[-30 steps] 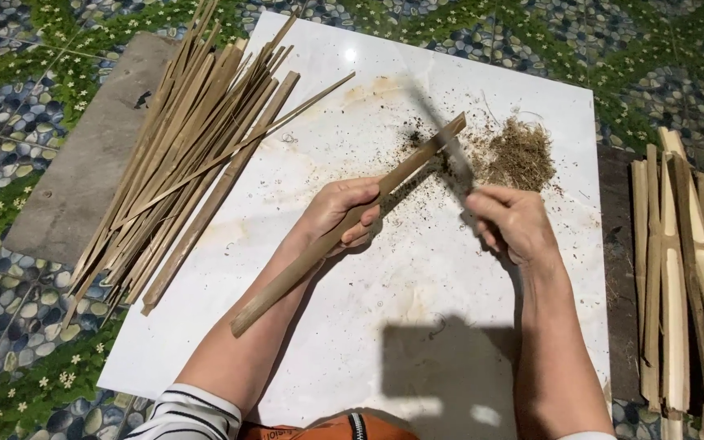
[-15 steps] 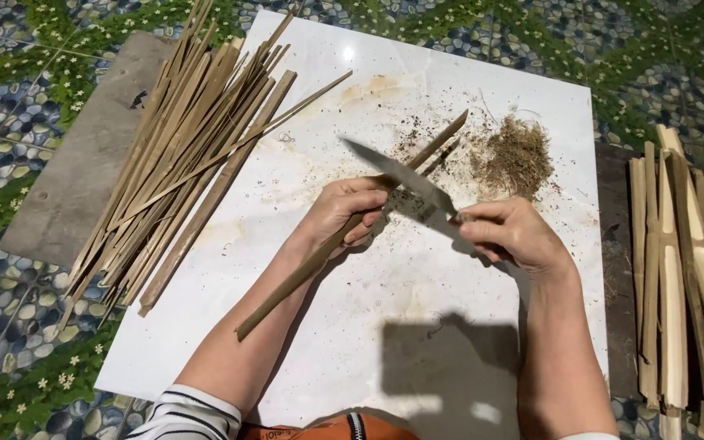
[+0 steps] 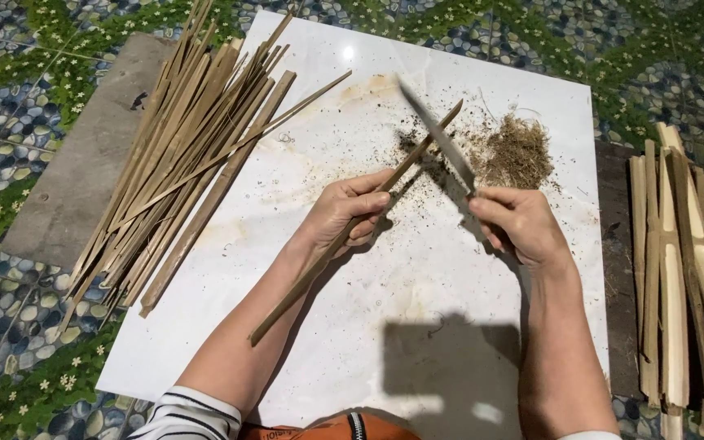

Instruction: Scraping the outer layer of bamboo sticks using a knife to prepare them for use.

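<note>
A bamboo strip (image 3: 344, 236) is gripped in the left hand (image 3: 344, 213); a knife (image 3: 437, 138) is clenched in the right hand (image 3: 519, 224). The blade is best laid shallow against the strip's far end, with fingers kept well behind the edge.

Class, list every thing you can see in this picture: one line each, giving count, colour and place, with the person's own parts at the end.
board: one, white, stained, flat on the floor at centre.
held strip: one, tan, slanting across the board, in the left hand.
knife: one, grey blade, crossing the held strip's upper end, in the right hand.
shavings: one heap, brown, upper right of the board.
strip pile: many, tan, left edge of the board and over the slab.
slab: one, grey, left of the board.
sticks: several, pale tan, right of the board.
floor: pebble pattern, blue and green, all round.
left hand: grip shut on the held strip.
right hand: grip shut on the knife.
</note>
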